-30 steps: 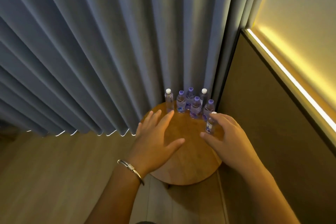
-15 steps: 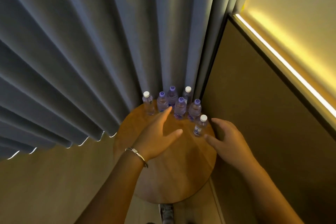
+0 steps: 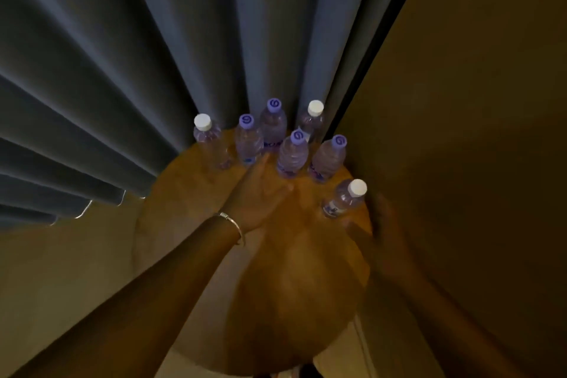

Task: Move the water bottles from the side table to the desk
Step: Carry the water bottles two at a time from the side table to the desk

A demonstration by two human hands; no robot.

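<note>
Round wooden side table [image 3: 196,258]. Seven upright water bottles [image 3: 292,156] stand on it: six clustered at far edge, one white-capped bottle [image 3: 343,201] at right edge.

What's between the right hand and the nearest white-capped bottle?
Nothing visible. The right hand sits beside the nearest white-capped bottle at the round side table edge, a clear gap between them. The wall panel crowds its far side.
</note>
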